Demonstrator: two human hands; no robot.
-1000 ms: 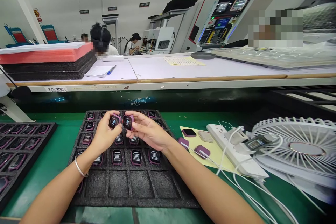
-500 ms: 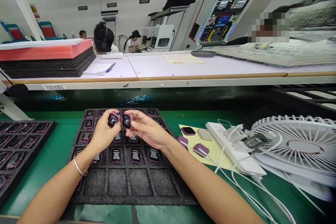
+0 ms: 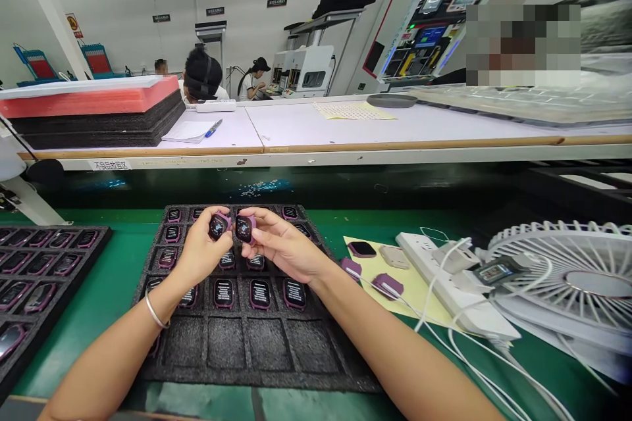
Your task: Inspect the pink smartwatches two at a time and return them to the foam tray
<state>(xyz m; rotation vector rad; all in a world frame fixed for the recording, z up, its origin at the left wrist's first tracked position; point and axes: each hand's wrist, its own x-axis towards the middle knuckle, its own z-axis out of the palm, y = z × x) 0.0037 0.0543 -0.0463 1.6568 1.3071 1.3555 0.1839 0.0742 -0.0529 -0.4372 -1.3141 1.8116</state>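
My left hand [image 3: 200, 254] pinches a purple watch body [image 3: 218, 225] with its dark screen towards me. My right hand [image 3: 282, 248] grips a second purple watch body [image 3: 243, 228] right beside the first. Both are held side by side above the far half of a black foam tray [image 3: 247, 345]. The tray's pockets hold several more purple watch bodies [image 3: 259, 293]; its near row of pockets is bare foam. A silver bangle sits on my left wrist.
A second black tray [image 3: 34, 276] of watch bodies lies at the left. To the right are a yellow sheet [image 3: 415, 286] with loose watch bodies, a white power strip [image 3: 444, 286] with cables, and a white fan [image 3: 577, 283] lying flat. People work at benches behind the white table [image 3: 395, 128].
Both hands keep the two watch bodies side by side in nearly the same place. The whole view has shifted slightly as my head moved.
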